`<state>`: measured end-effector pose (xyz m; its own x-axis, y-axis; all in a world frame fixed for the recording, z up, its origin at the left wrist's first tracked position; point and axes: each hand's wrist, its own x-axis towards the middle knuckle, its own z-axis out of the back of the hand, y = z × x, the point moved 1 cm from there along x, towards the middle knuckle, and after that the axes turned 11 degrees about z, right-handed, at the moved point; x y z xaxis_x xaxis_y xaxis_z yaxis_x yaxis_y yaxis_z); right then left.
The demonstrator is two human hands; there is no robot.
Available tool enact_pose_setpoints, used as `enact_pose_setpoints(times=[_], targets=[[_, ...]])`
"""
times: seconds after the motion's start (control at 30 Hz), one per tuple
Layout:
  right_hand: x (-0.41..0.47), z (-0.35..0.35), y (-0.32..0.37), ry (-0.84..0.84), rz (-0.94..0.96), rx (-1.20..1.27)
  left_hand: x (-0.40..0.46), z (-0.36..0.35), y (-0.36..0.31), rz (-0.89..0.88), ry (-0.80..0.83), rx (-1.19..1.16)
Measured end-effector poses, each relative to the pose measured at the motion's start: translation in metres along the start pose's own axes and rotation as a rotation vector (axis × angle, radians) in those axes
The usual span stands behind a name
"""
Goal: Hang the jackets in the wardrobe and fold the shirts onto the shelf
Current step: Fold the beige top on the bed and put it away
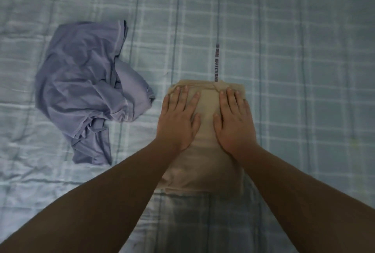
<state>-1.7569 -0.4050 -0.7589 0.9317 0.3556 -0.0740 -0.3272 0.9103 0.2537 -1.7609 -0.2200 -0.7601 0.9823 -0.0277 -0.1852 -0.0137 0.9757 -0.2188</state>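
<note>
1. On the bed, a checked quilt (284, 49) in pale blue-green with white lines fills the whole view.
2. A tan shirt (205, 163) lies folded into a narrow upright rectangle on the quilt, just right of the middle of the view, its far edge lumpy with a bunched fold.
3. The left hand (178, 118) rests flat on the far left part of the tan shirt, fingers straight and slightly spread, thumb pointing inward; it grips nothing.
4. The right hand (233, 120) lies flat on the far right part of the same shirt, fingers straight and together, thumb near the left thumb but apart from it; it too presses rather than grips.
5. Both bare forearms reach in from the bottom corners of the view and cover part of the shirt's near half.
6. A blue-grey shirt (85, 90) lies crumpled and unfolded on the quilt to the left, near the tan one but not touching it.
7. A dark line of printed lettering (216, 64) runs along the quilt just beyond the tan shirt's far edge; the words are too blurred to read fully.
</note>
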Motion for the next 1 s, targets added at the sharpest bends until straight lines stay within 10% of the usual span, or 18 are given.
enact_pose_setpoints(times=[0.57, 0.77, 1.0], targets=[[-0.074, 0.000, 0.009, 0.001, 0.008, 0.072, -0.073, -0.001, 0.017, 0.051, 0.024, -0.088], [-0.105, 0.023, -0.013, 0.068, 0.455, 0.023, -0.119, 0.020, 0.019, -0.443, 0.037, -0.082], [-0.112, 0.030, -0.042, 0.309, 0.652, -0.174, -0.121, 0.006, 0.010, -0.421, 0.206, 0.216]])
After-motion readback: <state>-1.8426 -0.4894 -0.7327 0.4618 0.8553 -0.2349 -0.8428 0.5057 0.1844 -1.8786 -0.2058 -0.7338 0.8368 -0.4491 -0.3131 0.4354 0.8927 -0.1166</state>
